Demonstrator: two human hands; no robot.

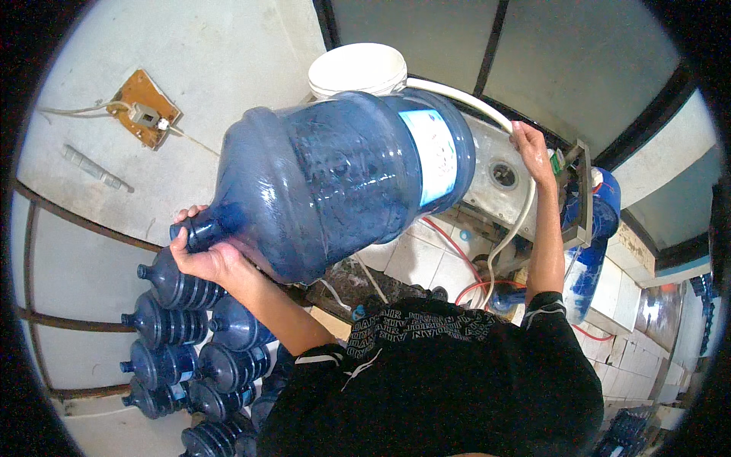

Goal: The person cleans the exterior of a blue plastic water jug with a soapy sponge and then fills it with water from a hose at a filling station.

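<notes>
— One big translucent blue plastic water jug [335, 179] is up in the air, tipped on its side at centre, neck toward the left and base toward the far right, near a white plastic bucket [358, 68].

— Who carries it?

— The left hand [202, 255] alone. Its grip is wrapped tight around the jug's narrow neck, thumb over the top. The right hand [531, 148] is well apart, on the right, fingers closed on a white flexible hose [464, 97] above a wet metal wash basin [495, 179].

— How would you expect it to handle?

— It looks empty, so I judge it light for its bulk, though awkward held by one end. The wall is stiff plastic, and it gleams as if wet, so likely slippery. The ribbed neck is the surest hold; a second palm under the wide belly would steady it.

— Anything else about?

— Many more blue jugs [179, 335] lie stacked on their sides at the near left, necks pointing left, against a pale wall. A brown board with an electrical socket [143, 113] hangs on that wall at the far left. Red tubing [457, 251] runs over the white tiles below the basin.
</notes>
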